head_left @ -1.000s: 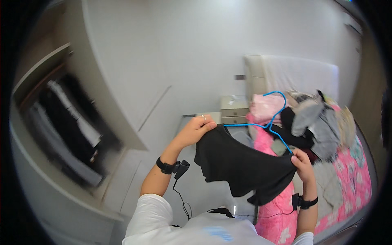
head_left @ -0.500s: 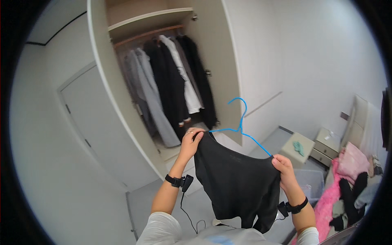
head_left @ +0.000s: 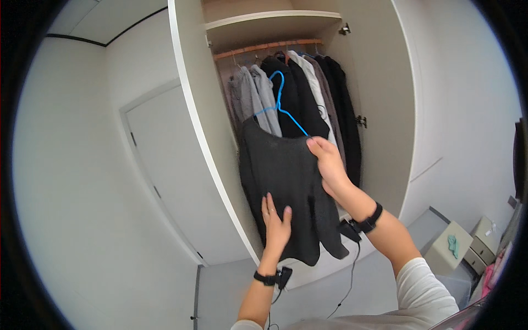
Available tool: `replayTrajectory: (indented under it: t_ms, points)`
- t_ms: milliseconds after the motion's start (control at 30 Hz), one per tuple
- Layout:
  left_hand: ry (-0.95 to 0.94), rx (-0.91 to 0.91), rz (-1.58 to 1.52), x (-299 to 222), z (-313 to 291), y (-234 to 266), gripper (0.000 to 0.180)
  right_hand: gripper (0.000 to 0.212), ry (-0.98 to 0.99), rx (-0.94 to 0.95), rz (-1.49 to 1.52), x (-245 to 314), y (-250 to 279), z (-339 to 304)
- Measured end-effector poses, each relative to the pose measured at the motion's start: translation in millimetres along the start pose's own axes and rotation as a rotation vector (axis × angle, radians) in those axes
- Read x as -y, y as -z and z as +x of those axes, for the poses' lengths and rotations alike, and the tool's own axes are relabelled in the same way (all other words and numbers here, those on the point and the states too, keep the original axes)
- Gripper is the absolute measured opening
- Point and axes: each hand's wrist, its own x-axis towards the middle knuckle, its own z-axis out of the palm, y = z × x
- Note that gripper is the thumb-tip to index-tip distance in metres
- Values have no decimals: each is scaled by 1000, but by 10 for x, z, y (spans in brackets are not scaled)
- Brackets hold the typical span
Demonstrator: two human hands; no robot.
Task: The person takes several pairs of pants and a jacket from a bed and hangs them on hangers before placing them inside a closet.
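A black long-sleeved top [head_left: 280,170] hangs on a blue hanger [head_left: 279,102], whose hook points up in front of the clothes in the wardrobe. My right hand [head_left: 325,157] grips the top and hanger at the right shoulder, thumb in front and fingers behind. Lower down, my left hand [head_left: 276,225] lies against the front of the top with its fingers apart. The hanger's hook is free of the orange rail [head_left: 269,48], which shows above and behind it.
The wardrobe stands open, its left door [head_left: 206,110] and right door [head_left: 385,110] swung out. Grey, black and white clothes [head_left: 258,88] hang from the rail beneath a shelf [head_left: 275,21]. At the lower right are a cream stool [head_left: 440,250] with a green cloth and a drawer cabinet [head_left: 479,258].
The top and hanger have been raised in front of the hanging clothes. My left hand has let go of the left shoulder and moved down to the front; my right hand keeps its grip.
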Motion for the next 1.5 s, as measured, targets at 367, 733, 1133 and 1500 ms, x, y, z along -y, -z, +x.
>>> replayTrajectory:
  t_ms: [367,733,1133,1500]
  points:
    - [-213,-188,99,-330,-326,996,40,29,320,-174,-578,-925,-1479,2989]
    - [55,-519,500,369,-293,919,49,29,282,-165,-553,-1220,-2185,4793]
    - [233,-577,543,1013,-607,751,83,36,131,9,-544,-2090,-2423,5481]
    - [72,-301,329,777,-507,986,56,57,531,76,-471,-2452,-1665,4063]
